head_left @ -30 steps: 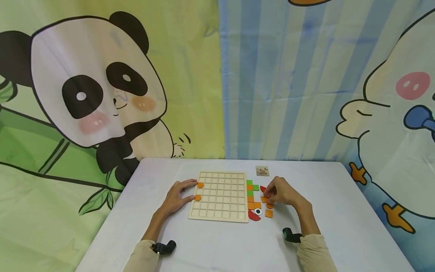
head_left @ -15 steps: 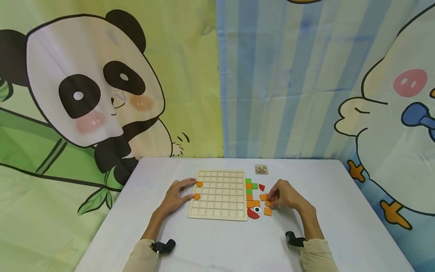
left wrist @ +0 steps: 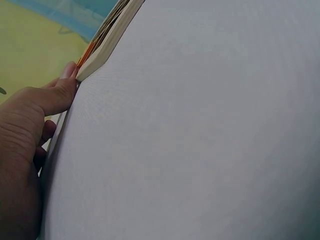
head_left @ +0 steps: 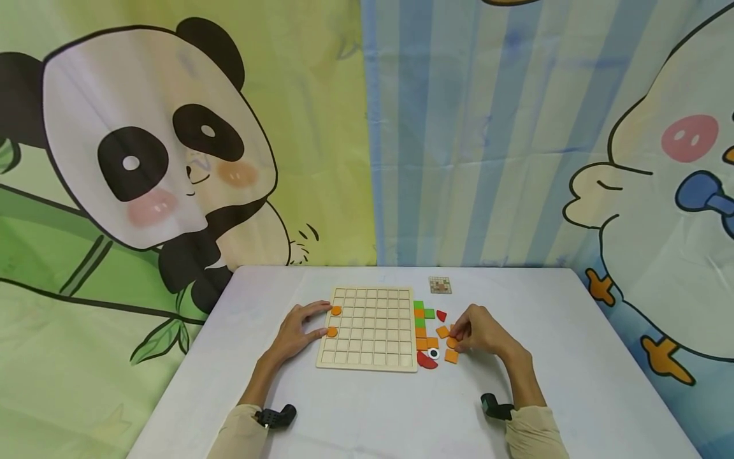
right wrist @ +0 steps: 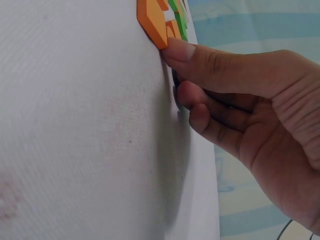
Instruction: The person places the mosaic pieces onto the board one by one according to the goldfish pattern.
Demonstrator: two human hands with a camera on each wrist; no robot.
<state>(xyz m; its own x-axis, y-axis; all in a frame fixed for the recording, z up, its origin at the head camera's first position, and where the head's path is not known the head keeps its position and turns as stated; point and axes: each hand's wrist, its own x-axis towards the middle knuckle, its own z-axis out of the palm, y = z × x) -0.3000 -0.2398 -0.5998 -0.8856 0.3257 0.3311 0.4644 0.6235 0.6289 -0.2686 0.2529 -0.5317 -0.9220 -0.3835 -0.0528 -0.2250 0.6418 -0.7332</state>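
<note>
My left hand [head_left: 294, 330] rests at the left edge of the pale wooden grid board [head_left: 373, 328], thumb and forefinger spread along the rim. Beside those fingertips, two orange discs [head_left: 336, 310] lie on the board's left column. The left wrist view has the thumb [left wrist: 62, 95] pressed to the board's corner. To the right of the board, my right hand [head_left: 477, 328] pinches at a small orange tile mostly hidden by its fingers. An orange disc [head_left: 452, 343] lies right under the fingertips. In the right wrist view the thumb touches an orange piece [right wrist: 151, 22], other fingers curled.
Green tiles [head_left: 429, 313] and orange tiles [head_left: 421, 333] line the board's right edge. Near them lie red pieces [head_left: 427, 361], a black-and-white eye disc [head_left: 433, 354] and a loose orange square [head_left: 451, 356]. A small pattern card [head_left: 440, 285] lies at the back of the white table [head_left: 367, 414].
My right hand has moved from the red piece slightly right and nearer, onto the orange pieces. One orange square beside its fingers has turned askew. The left hand stays on the board.
</note>
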